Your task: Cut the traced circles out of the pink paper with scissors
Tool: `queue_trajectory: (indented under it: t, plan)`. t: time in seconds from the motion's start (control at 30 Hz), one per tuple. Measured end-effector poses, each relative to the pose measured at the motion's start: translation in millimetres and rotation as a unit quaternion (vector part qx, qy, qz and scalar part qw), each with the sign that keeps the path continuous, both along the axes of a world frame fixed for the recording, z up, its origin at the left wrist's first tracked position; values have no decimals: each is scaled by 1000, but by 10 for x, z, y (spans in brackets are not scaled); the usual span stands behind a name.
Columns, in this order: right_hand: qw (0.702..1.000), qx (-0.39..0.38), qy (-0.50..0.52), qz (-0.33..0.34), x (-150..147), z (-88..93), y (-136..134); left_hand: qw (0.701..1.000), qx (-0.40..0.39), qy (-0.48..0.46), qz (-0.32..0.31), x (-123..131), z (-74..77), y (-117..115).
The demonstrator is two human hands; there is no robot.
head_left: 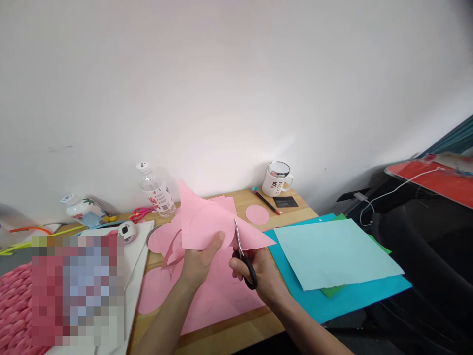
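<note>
My left hand (202, 261) grips a sheet of pink paper (203, 219) by its lower edge, thumb on top, and holds it up above the table. A faint circle outline shows on this sheet. In my right hand (260, 273) is a pair of scissors (246, 264) with black handles. Their blades point up and away, and the paper lies between or against them at a cut edge beside the outline. Below lie more pink sheets (221, 310). Pink paper circles (157, 291) rest to the left, and a smaller pink circle (257, 215) lies behind on the right.
Light blue paper (340, 254) lies over green and blue sheets (384, 291) at the right. Along the wall stand a plastic bottle (157, 192) and a white mug (277, 180), with a pencil (266, 201) near the mug. Pink scissors (142, 212) lie beside the bottle.
</note>
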State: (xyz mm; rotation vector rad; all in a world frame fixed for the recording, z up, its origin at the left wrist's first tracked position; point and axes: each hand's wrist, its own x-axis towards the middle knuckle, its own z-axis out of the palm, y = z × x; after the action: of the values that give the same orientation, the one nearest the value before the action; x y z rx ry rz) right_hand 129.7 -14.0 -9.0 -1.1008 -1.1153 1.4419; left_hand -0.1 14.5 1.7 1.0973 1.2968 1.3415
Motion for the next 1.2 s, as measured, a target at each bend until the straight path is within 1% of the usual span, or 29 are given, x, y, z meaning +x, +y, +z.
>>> queue_trajectory:
  t: [0.1, 0.17, 0.33, 0.4, 0.47, 0.53, 0.57, 0.67, 0.73, 0.87, 1.03, 1.2]
  plan:
    - [1000, 5, -3, -7, -11, 52, 3, 996, 19, 74, 54, 50, 61, -27]
    - [1000, 15, -5, -15, -20, 46, 15, 991, 43, 98, 81, 87, 83, -62]
    - [997, 41, -6, -68, -40, -120, 66, 985, 95, 105, 95, 147, 62, -134]
    - [996, 42, -13, -83, -45, -178, 76, 985, 86, 99, 112, 157, 48, -140]
    - [996, 40, -18, -83, -42, -195, 77, 989, 46, 85, 113, 159, 37, -134]
    - [997, 38, -16, -67, -31, -174, 71, 994, 9, 69, 87, 154, 24, -119]
    - [998, 35, -12, -52, -22, -156, 66, 995, 5, 60, 76, 151, 13, -109]
    - [1000, 14, 25, 11, 4, -118, 43, 996, 21, 45, 72, 133, -44, -68]
    - [996, -11, 81, 37, 7, -125, 20, 996, 25, 59, 66, 117, -101, -39]
    - [972, -106, 203, 50, -26, -160, -21, 989, 53, 125, 59, 84, -187, 6]
    - [938, -190, 281, 63, -31, -159, -32, 982, 69, 173, 24, 46, -184, 26]
    - [881, -276, 367, 112, 2, -170, -35, 983, 46, 179, 0, 14, -200, 35]
